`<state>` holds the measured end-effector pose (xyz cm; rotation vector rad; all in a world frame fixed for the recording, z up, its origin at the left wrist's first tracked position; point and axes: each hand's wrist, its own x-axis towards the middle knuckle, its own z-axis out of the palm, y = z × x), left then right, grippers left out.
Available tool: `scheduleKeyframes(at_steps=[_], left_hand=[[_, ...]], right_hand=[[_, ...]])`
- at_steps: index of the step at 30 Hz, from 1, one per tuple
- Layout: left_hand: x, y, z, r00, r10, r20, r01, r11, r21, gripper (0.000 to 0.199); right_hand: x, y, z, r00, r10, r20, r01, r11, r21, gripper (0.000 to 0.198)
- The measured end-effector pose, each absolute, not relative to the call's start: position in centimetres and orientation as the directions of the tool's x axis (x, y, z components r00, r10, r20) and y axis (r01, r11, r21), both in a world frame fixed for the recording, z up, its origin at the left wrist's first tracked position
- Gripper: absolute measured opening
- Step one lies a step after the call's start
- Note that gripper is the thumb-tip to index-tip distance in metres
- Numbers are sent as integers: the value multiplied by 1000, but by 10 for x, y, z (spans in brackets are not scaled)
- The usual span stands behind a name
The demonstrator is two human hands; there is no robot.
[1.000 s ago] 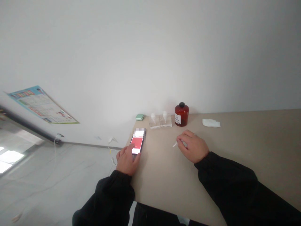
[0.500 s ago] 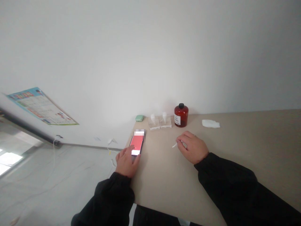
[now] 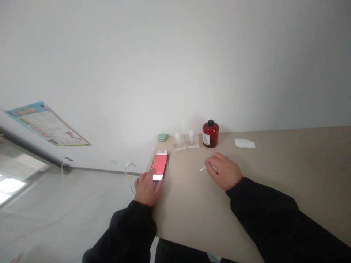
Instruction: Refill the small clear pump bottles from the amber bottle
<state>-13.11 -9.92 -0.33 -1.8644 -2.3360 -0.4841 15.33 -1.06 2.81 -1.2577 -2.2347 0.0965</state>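
My left hand [image 3: 148, 189] rests at the near end of a phone [image 3: 159, 165] that lies on the table. Its fingers are apart, and the index fingertip touches the lit red-and-white screen. My right hand [image 3: 223, 170] is closed in a pinch, low over the middle of the table. From its fingertips pokes the end of a thin white stick [image 3: 203, 168]; the rest is hidden in the fingers. Behind, a dark red-brown bottle [image 3: 210, 135] with a black cap and white label stands upright.
Two clear square holders [image 3: 180, 145] with white pointed pieces stand left of the bottle. A green case [image 3: 162, 137] sits at the table's far left corner. A folded white tissue [image 3: 245, 143] lies to the right. White cables [image 3: 131, 175] hang beside the left table edge.
The view has shifted very slightly. Both hands, the phone and the other things keep their places; the white stick's tip seems to have tilted a little.
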Motion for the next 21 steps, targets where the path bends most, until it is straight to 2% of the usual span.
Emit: scheduleKeyframes(at_steps=[21], left_hand=[[-134, -98, -4, -242, 937, 251, 960, 195, 199, 36]], right_hand=[[154, -9, 26, -394, 803, 446, 762, 557, -329, 21]])
